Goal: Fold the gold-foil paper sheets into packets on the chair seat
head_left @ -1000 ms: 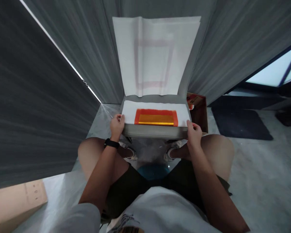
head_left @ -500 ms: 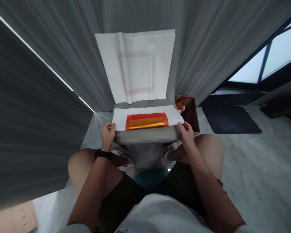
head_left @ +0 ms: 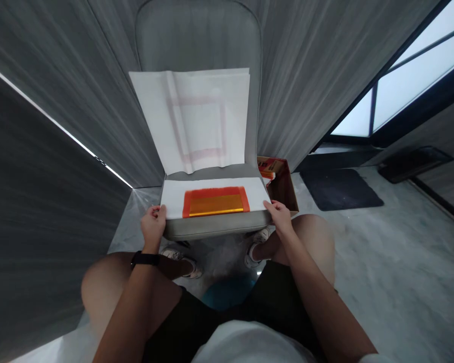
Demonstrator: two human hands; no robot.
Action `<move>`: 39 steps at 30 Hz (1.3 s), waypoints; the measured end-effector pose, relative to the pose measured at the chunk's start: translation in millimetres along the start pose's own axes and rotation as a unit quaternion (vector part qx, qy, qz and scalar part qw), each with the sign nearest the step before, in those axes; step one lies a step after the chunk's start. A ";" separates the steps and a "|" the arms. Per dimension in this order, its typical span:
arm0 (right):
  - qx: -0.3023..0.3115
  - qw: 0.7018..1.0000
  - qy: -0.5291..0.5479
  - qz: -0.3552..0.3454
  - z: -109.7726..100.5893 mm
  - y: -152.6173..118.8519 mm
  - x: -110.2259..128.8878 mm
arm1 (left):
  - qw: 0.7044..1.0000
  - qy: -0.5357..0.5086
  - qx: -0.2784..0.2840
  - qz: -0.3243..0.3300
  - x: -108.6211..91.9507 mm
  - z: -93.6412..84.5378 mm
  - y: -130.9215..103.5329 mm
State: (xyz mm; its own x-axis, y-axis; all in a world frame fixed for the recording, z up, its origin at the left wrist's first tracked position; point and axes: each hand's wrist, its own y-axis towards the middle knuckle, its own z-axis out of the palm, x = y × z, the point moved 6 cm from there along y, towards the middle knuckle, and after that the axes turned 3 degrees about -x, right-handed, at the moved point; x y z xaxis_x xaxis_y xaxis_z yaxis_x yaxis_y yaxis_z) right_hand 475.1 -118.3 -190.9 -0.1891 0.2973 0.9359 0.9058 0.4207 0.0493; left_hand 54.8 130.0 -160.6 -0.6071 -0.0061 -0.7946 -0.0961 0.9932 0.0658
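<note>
A sheet of joss paper (head_left: 174, 201), white with an orange border and a shiny gold panel (head_left: 216, 204), lies on the chair seat along its front edge. It looks folded over at the edge nearest me. My left hand (head_left: 154, 220) pinches its near left corner between thumb and fingers. At the near right corner, my right hand (head_left: 279, 214) pinches the paper in the same way. Behind it, more white sheets (head_left: 204, 121) lean against the chair back, with a faint pinkish square showing through.
The grey padded chair (head_left: 219, 226) stands between my knees. A cardboard box (head_left: 287, 186) with orange-and-white papers inside is on the floor to its right. Grey panelled walls close in on the left and behind. A dark mat (head_left: 340, 189) lies on the marble floor.
My view has tilted and turned a little, so the whole scene sits lower and further left. Both hands keep hold of the same corners; the right side of the sheet looks slightly flatter.
</note>
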 end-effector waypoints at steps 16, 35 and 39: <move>-0.024 0.986 -0.090 -0.135 14.8 -11.5 -2.6 | 0.959 0.245 -0.052 0.130 -21.4 -9.4 -8.3; -0.012 0.973 -0.170 -0.158 28.5 -41.5 17.8 | 0.817 0.214 0.131 0.518 -109.4 120.7 -124.0; -0.007 0.981 -0.138 -0.139 25.6 -45.2 15.8 | 0.819 0.195 0.132 0.524 -108.5 119.5 -125.2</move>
State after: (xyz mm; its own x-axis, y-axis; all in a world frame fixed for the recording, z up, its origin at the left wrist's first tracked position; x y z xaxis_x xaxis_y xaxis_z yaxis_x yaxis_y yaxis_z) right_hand 421.4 -110.8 -187.2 -0.5231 0.3952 0.7551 0.8097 0.5070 0.2956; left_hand 226.9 20.3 -154.8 -0.4582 0.8794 -0.1293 0.7811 0.4678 0.4136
